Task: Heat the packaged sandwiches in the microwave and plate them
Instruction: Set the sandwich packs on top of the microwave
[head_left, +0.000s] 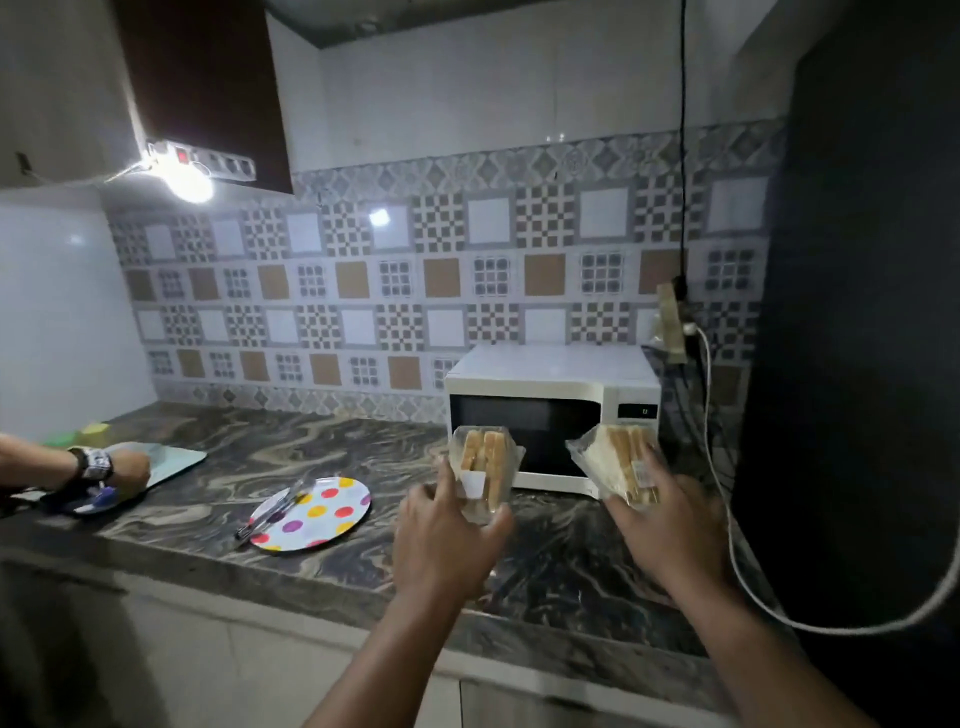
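Both arms were extended forward over the marbled desk (322, 431), each hand raised in front of the microwave (553, 415). The left hand (449, 540) was held palm away, fingers (444, 475) curled around the lower part of a packaged sandwich (485, 460), which stood upright in its clear wrapper before the closed, dark microwave door. The right hand (670, 525) gripped a second packaged sandwich (621, 457) from below and behind, fingers (652, 460) wrapped over the wrapper's right side; this pack leaned to the left, just in front of the microwave's control panel. Both packs were clear of the desk, side by side but apart.

The polka-dot plate (317, 512) lay on the desk to the left of the left hand, with tongs (270, 512) resting across its left rim. At far left another person's hand (127, 467), wearing a wristband, rested on a pale cutting board (176, 460). A white cable (727, 519) hung to the right of the microwave.
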